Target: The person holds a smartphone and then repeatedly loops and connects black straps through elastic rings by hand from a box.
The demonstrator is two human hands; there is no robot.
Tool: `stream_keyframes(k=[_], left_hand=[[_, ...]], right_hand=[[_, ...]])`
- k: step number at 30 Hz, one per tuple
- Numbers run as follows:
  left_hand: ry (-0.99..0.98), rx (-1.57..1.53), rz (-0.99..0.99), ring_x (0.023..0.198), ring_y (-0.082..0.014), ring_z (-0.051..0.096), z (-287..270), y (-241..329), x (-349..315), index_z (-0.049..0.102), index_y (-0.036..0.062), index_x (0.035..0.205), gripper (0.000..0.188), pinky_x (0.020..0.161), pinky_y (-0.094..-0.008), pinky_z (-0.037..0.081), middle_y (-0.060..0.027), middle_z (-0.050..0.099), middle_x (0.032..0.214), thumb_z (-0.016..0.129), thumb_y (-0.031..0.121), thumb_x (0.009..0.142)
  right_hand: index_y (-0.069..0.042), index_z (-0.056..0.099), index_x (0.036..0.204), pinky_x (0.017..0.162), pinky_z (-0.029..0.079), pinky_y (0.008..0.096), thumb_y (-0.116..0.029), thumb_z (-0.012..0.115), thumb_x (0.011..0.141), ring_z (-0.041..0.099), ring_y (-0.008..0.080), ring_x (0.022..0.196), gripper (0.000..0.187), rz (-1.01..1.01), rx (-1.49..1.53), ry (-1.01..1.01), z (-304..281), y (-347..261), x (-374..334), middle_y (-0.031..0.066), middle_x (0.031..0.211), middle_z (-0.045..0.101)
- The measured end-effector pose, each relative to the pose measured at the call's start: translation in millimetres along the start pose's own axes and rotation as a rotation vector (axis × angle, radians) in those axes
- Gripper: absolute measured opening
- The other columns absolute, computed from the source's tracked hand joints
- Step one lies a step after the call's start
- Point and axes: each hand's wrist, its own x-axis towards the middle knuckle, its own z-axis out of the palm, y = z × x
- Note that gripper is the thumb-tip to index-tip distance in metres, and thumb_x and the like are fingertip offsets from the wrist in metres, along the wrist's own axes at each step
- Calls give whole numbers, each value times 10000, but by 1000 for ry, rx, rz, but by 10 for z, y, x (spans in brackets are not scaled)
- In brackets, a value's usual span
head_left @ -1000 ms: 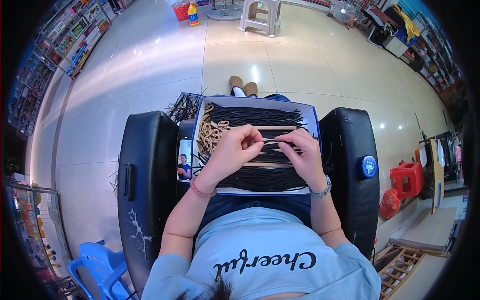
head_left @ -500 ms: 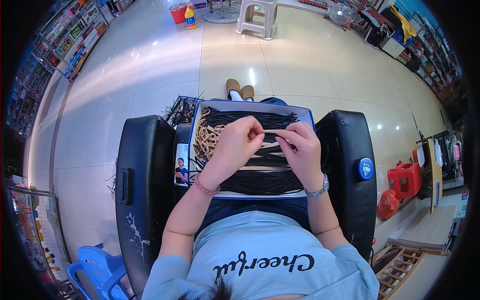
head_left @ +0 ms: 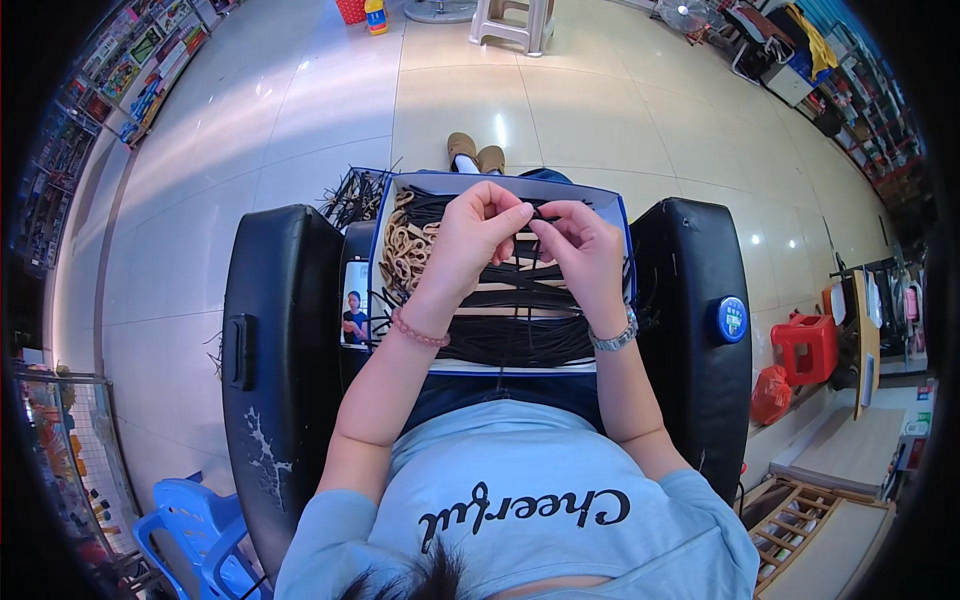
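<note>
In my lap sits a shallow blue-and-white box point(head_left: 612, 200). Tan looped bands point(head_left: 408, 248) are piled along its left side, and bundles of black cords point(head_left: 520, 345) fill much of the rest. Flat tan strips lie across the middle, partly under black cords. Over the far half of the box, my left hand point(head_left: 478, 238) is closed, thumb and fingertips pinched on a black cord point(head_left: 516, 270) that hangs down between my hands. Close by on its right, my right hand point(head_left: 582, 248) pinches the same cord. Fingers partly hide the upper end.
Black padded armrests point(head_left: 285, 300) flank the box. A phone point(head_left: 355, 305) stands at its left, and more black cords point(head_left: 355, 195) spill past the far left corner. A round blue-rimmed object point(head_left: 729, 319) sits on the right armrest. Farther off are a grey stool point(head_left: 512, 25) and a red stool point(head_left: 805, 348).
The tan strip stretched between my hands has left them, and a black cord is now pinched there. Both hands moved farther from my body and closer together. The view shifted slightly.
</note>
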Motion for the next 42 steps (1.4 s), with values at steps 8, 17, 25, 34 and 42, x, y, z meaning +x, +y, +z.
stream_keyframes(k=[8, 17, 25, 34, 42], left_hand=[[54, 184, 248, 559, -12, 480, 112, -162, 5, 548, 36, 873, 125, 474, -143, 374, 15, 549, 728, 652, 75, 816], [-27, 192, 117, 584, -11, 469, 29, -86, -122, 555, 43, 859, 125, 496, -142, 359, 26, 550, 725, 663, 80, 808], [-5, 36, 34, 570, -17, 463, 8, -97, -90, 553, 53, 839, 110, 497, -144, 354, 35, 547, 707, 655, 89, 818], [11, 41, 102, 604, -21, 477, 22, -154, -160, 553, 56, 850, 92, 526, -145, 371, 28, 548, 735, 636, 92, 831], [66, 99, 73, 570, -18, 473, 20, -133, -127, 588, 55, 821, 65, 520, -153, 372, 47, 547, 686, 644, 88, 820]], right_hand=[[3, 626, 873, 500, 445, 193, 0, 631, 808, 577, 81, 552, 66, -276, -307, 89, 38, -68, -49, 40, 651, 617], [12, 626, 847, 487, 428, 173, -8, 624, 820, 557, 59, 534, 33, -41, -59, 65, 7, -11, -65, 31, 645, 617], [17, 625, 834, 463, 430, 164, -40, 634, 829, 552, 45, 515, 58, 105, 187, 91, 64, -36, -20, 23, 643, 617], [15, 628, 851, 494, 441, 161, -56, 646, 823, 558, 45, 548, 78, 156, 331, 103, 45, 27, -113, 24, 674, 620], [9, 636, 857, 511, 416, 184, -58, 646, 819, 532, 66, 551, 77, 170, 381, 129, 63, 18, -69, 17, 671, 598]])
